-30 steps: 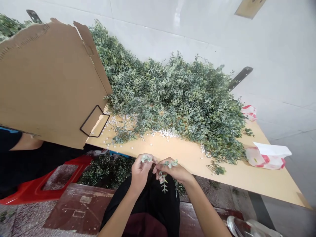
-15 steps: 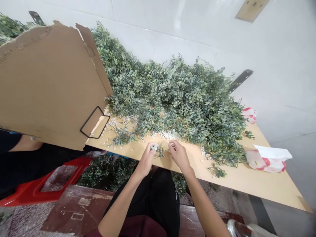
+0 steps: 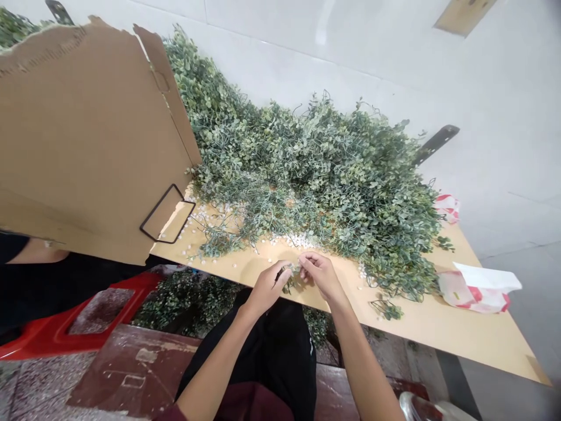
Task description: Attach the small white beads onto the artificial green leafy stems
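Compared with half a second ago, the left hand point(image 3: 267, 287) has dropped toward the near edge of the bench point(image 3: 460, 330), and the right hand point(image 3: 321, 276) has closed in on it until the two nearly meet. The left fingers point(image 3: 280, 273) are clenched on a small sprig of artificial greenery point(image 3: 291, 270), which sits between the hands, just above the bench top. The right fingers point(image 3: 309, 261) curl against the sprig's far side, though whether they grip it is hidden.

Both hands work over open bench top, with the near edge just below them. Scattered white foam beads point(image 3: 291, 240) lie just ahead, and behind them rises a large heap of artificial eucalyptus-like stems point(image 3: 324, 175), its front fringe near the fingers. To the left, a torn cardboard sheet point(image 3: 87, 134) with a black wire frame point(image 3: 166, 215) leans over the bench and blocks that side. To the right, a loose cutting point(image 3: 385, 310) lies near the heap, and a red-and-white plastic bag point(image 3: 477, 290) sits further along, well apart from the hands. Below the edge are the person's black-clad lap point(image 3: 272, 345) and a red plastic stool point(image 3: 100, 310).
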The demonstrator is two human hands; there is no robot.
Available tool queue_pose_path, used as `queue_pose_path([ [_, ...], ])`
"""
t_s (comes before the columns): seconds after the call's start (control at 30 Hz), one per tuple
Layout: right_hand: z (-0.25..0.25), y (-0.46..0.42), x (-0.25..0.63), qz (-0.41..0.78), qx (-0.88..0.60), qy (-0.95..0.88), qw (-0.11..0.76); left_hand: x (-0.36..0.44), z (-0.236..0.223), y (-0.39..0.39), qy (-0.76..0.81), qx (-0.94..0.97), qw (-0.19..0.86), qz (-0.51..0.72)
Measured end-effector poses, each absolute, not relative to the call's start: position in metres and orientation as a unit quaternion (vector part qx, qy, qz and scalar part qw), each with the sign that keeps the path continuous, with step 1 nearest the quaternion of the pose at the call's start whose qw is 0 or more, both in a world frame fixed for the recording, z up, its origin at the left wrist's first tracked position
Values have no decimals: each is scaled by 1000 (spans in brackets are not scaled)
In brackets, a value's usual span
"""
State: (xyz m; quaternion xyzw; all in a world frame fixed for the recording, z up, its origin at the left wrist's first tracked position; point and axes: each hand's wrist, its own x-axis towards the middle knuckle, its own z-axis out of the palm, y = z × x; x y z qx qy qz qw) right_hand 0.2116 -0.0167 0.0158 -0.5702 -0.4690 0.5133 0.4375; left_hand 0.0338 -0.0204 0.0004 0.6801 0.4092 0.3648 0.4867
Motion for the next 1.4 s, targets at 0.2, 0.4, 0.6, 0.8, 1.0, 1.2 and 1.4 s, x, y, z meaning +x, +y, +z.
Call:
queue_pose_path([
  [0.2, 12, -36, 195, 637, -483, -315, 512, 36, -6, -19, 403, 693, 475, 363],
  [0.4, 5, -40, 188, 643, -460, -285, 542, 35, -9, -18, 407, 674, 487, 378],
  [0.6, 1, -39, 186, 636, -453, -289, 554, 35, -7, -18, 414, 654, 502, 386],
  [0.8, -3, -37, 186, 634, -453, -280, 560, 36, -5, -18, 407, 653, 513, 381],
  [1.0, -5, -38, 188, 641, -447, -276, 560, 37, -5, -19, 413, 655, 507, 380],
  [1.2, -3, -37, 187, 636, -456, -279, 556, 36, -5, -19, 407, 651, 516, 380],
  [1.4, -1, -36, 188, 648, -452, -265, 553, 37, -5, -19, 412, 648, 515, 380],
])
